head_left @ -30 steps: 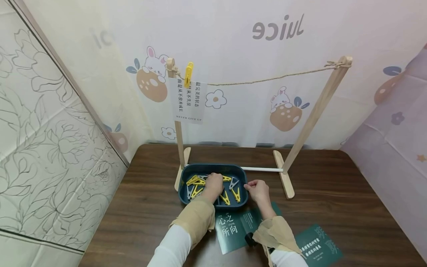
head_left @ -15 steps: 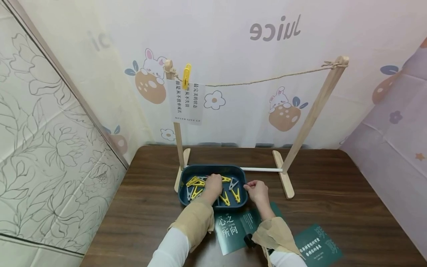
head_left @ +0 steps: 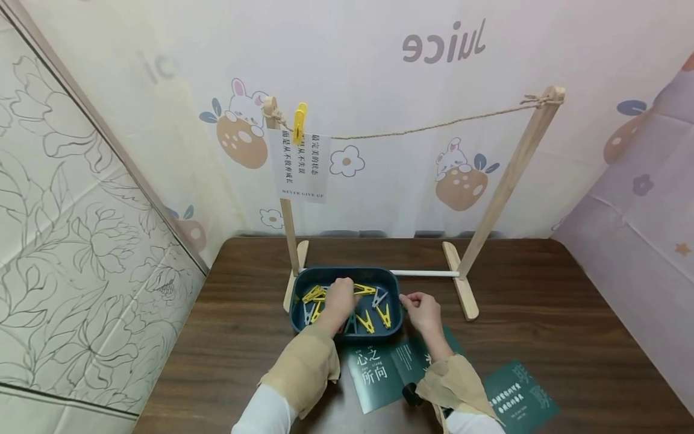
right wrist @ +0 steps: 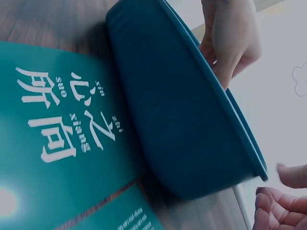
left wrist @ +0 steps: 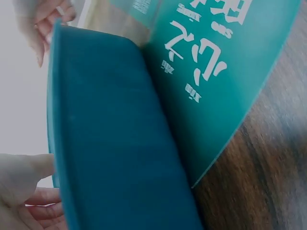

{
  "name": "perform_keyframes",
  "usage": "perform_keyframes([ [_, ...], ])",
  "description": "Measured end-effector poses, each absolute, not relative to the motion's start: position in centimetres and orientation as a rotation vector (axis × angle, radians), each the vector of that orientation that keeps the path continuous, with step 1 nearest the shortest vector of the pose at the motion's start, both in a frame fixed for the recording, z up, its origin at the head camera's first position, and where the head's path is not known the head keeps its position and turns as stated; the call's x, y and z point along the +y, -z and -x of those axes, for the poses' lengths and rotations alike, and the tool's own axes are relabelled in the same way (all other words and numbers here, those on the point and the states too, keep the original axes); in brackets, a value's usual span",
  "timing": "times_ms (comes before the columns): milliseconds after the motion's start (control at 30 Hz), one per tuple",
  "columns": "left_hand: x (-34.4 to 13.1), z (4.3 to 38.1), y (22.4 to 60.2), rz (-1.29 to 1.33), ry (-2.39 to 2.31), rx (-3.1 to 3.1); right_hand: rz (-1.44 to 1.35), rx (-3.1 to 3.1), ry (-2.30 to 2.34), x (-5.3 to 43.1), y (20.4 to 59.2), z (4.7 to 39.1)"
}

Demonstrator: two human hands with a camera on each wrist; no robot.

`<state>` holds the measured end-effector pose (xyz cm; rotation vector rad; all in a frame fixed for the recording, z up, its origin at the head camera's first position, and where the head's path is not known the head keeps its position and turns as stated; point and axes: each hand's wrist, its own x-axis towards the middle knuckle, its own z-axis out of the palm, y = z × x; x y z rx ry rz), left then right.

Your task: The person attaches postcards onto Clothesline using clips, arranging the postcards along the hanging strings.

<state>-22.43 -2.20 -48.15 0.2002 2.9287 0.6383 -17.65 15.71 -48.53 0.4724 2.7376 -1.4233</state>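
Note:
My left hand (head_left: pixel 338 300) reaches down into a dark blue bin (head_left: pixel 300 327) among yellow and grey clothespins. The bin wall hides its fingertips in both wrist views, so whether it pinches a clothespin is unclear. A yellow clothespin (head_left: pixel 365 322) and a grey clothespin (head_left: pixel 379 298) lie right of that hand. Just outside the bin's right rim is my right hand (head_left: pixel 424 310), fingers loosely bent. In the right wrist view, the right thumb (right wrist: pixel 293 176) stands apart from the fingers, with nothing visible between them.
A wooden stand (head_left: pixel 509 181) carries a rope (head_left: pixel 423 128). A yellow clothespin (head_left: pixel 299 123) fixes a white card (head_left: pixel 300 172) at its left end. Green cards (head_left: pixel 374 383) lie before the bin, another green card (head_left: pixel 520 398) to the right. Patterned curtains (head_left: pixel 368 199) hang behind the table.
My left hand has shifted slightly left inside the bin, uncovering a dark green clothespin near the front wall. The right hand has stayed almost in place beside the rim.

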Motion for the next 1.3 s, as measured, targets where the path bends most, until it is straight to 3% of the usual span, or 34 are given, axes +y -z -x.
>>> perform_keyframes([
  [767,-4.3,18.3,46.1,-0.246,-1.286,3.023,-0.229,2.857,1.008,21.2,48.8,12.8],
  [1300,-4.3,15.9,45.0,-0.303,-1.582,2.96,0.136,2.84,0.778,22.9,50.5,10.6],
])
